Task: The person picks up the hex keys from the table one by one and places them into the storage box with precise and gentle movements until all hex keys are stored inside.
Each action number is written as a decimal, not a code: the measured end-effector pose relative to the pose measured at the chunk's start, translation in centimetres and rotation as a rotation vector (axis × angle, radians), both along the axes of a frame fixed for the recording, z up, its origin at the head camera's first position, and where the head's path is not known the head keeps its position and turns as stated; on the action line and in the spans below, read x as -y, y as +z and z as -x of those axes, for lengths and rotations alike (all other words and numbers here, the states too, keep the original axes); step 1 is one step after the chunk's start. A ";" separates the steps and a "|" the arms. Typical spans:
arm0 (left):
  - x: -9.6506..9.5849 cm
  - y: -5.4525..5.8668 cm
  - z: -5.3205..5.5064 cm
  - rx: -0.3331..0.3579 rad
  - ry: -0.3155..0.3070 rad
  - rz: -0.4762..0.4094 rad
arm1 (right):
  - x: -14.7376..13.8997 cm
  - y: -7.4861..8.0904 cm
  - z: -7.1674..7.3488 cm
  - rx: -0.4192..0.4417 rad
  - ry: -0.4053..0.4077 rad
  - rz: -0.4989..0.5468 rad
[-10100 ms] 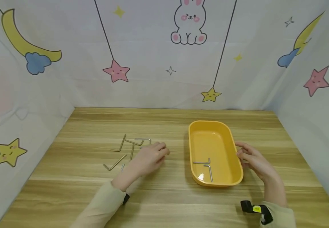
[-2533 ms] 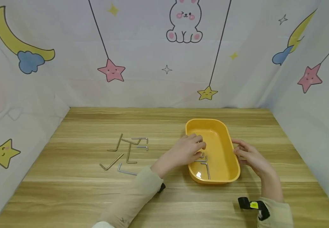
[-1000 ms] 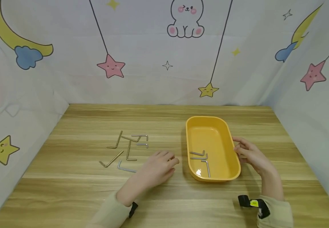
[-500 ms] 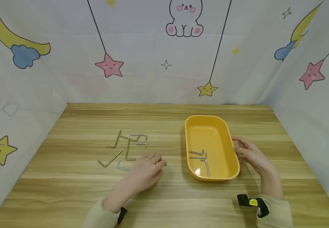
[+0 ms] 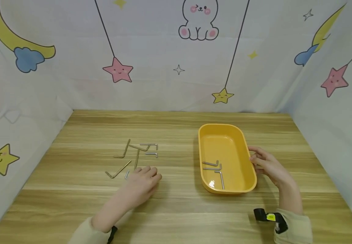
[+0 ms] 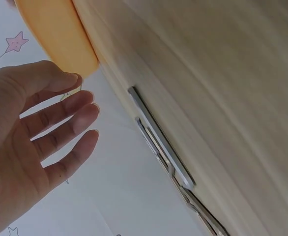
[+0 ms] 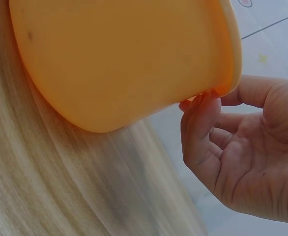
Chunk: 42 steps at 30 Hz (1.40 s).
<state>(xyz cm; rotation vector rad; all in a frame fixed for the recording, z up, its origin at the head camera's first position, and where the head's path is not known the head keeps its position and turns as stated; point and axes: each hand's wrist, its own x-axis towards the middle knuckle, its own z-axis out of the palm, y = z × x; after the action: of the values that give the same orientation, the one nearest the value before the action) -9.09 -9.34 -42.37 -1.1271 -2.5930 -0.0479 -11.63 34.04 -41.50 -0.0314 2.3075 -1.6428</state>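
My left hand (image 5: pixel 140 186) hovers over the table at the near side of the loose hex keys, its fingers loosely bent and holding nothing. It partly covers a silver hex key (image 5: pixel 126 175); the left wrist view shows a silver hex key (image 6: pixel 161 137) lying apart from the fingertips. Brass-coloured hex keys (image 5: pixel 122 169) and two small silver ones, a longer hex key (image 5: pixel 148 144) and a shorter hex key (image 5: pixel 151 154), lie behind it. My right hand (image 5: pixel 273 169) grips the right edge of a yellow tray (image 5: pixel 250 162), fingertips under its rim in the right wrist view.
Inside the tray's near left part lie three silver hex keys (image 5: pixel 221 179). The wooden table (image 5: pixel 176 217) is enclosed at the back and sides by a white printed curtain (image 5: pixel 163 91). The brass-coloured keys are spread close together, some overlapping.
A third silver hex key has come to lie in the tray. My left hand, over the tray earlier, has drawn back left to the loose keys. The right hand stays at the tray's edge.
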 end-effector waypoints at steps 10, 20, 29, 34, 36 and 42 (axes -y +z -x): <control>2.3 -0.4 0.9 -0.083 -0.012 0.027 | 0.0 -0.2 0.1 -0.001 -0.003 -0.005; 3.8 -0.3 1.5 -0.010 -0.031 0.032 | 0.0 0.0 0.0 0.005 -0.007 -0.005; 4.1 -1.0 2.0 -0.001 -0.065 0.082 | 0.1 -0.3 0.1 -0.001 -0.004 -0.001; 4.1 -1.4 2.3 -0.011 -0.098 0.132 | 0.0 -0.4 0.1 -0.008 0.006 0.002; 4.1 -1.5 2.4 -0.012 -0.105 0.150 | 0.0 -0.5 0.1 -0.003 0.002 0.001; 4.0 -1.6 2.7 -0.025 -0.111 0.164 | 0.0 -0.6 0.3 0.005 -0.008 -0.011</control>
<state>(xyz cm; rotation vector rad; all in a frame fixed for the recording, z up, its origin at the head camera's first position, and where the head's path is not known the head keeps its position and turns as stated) -11.81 -13.29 -43.98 -1.3192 -2.5484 0.1558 -11.89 34.05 -42.06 -0.0152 2.3157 -1.6315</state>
